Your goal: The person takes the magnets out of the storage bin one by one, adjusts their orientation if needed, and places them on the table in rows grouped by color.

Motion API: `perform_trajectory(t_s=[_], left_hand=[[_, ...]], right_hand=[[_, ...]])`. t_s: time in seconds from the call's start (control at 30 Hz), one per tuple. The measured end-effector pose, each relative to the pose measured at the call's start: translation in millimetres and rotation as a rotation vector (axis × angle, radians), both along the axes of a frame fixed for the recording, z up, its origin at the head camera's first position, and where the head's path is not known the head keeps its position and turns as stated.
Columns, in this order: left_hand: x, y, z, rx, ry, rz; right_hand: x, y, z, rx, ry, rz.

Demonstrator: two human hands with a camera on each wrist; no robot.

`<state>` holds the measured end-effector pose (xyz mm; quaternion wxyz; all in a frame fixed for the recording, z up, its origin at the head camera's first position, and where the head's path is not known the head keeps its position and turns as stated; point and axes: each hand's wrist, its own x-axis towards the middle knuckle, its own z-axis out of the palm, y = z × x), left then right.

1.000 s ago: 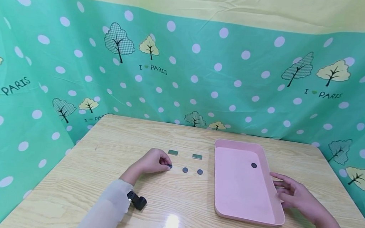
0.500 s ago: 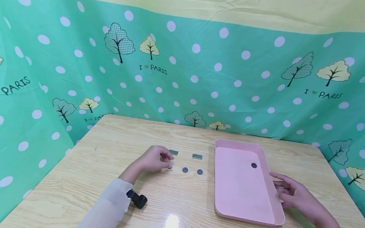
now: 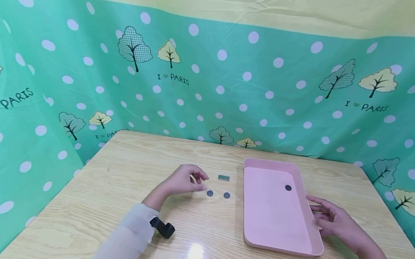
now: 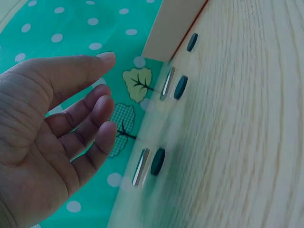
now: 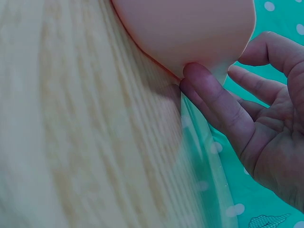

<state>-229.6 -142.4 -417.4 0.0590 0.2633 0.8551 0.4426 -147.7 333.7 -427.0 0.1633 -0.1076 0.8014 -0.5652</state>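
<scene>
My left hand [image 3: 188,180] hovers low over the table with fingers spread apart and nothing between them. Just right of its thumb lies a small dark disc [image 3: 210,193], with another dark disc [image 3: 227,195] beside it. Behind them is a flat shiny rectangle [image 3: 223,178]. The left wrist view also shows a third disc [image 4: 158,161] and a second shiny rectangle [image 4: 140,167], both mostly hidden by the hand in the head view. My right hand [image 3: 342,223] rests its fingertips against the outer right wall of a pink tray [image 3: 277,216], fingers loosely extended.
One dark disc [image 3: 288,188] lies inside the tray, near its back right. A green dotted curtain [image 3: 205,64] hangs behind the wooden table [image 3: 124,163]. Black straps are on both wrists.
My left thumb and fingers have parted from the leftmost disc they were on. That hand has since moved a little right, covering one rectangle from the head view. My right hand and the tray stay put.
</scene>
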Motion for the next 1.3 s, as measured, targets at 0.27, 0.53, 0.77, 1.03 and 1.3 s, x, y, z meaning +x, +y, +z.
perform_trajectory(t_s=[0.27,0.53,0.77,1.03,1.3], left_hand=[[3.7,16.1,6.5,0.014,0.001,-0.061],[7.3,26.4,12.8,0.037,-0.002,-0.089],[8.0,39.8,16.0,0.056,0.006,-0.118],[8.7,59.2,20.3,0.053,0.025,-0.147],[8.9,78.1,24.4,0.087,0.031,-0.171]], right_hand=[[-0.7,1.0,-1.0,-0.018,0.007,0.012],[-1.7,0.4,-1.7,-0.023,0.0,0.001],[-1.8,2.4,-2.6,-0.04,0.023,0.031],[-0.3,-0.7,-0.7,-0.009,-0.008,0.001],[-0.9,0.0,0.1,-0.03,-0.003,0.014]])
